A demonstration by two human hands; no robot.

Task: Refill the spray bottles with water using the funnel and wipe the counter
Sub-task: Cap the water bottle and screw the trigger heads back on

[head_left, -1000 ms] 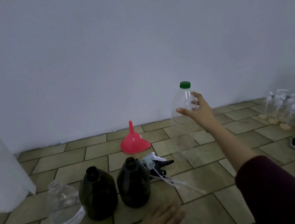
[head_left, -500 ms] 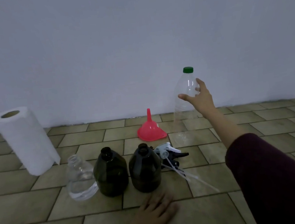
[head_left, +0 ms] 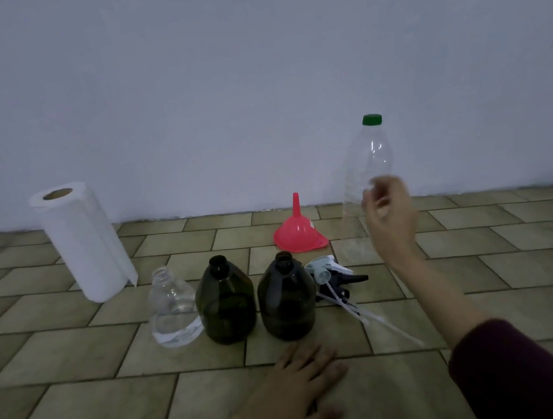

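A tall clear bottle with a green cap stands upright on the tiled counter by the wall. My right hand hovers just in front of its lower half, blurred, fingers loosely curled and holding nothing. A red funnel lies mouth down to the left of it. Two dark uncapped spray bottles stand side by side, and a small clear uncapped bottle with a little water stands left of them. My left hand rests flat on the counter in front.
A white paper towel roll stands at the left. Several loose spray heads with long dip tubes lie right of the dark bottles. A plain wall runs along the back of the counter.
My right hand has let go of the green-capped bottle and dropped lower and toward me; the bottle now stands alone. The camera has turned left, so the paper towel roll is in full view.
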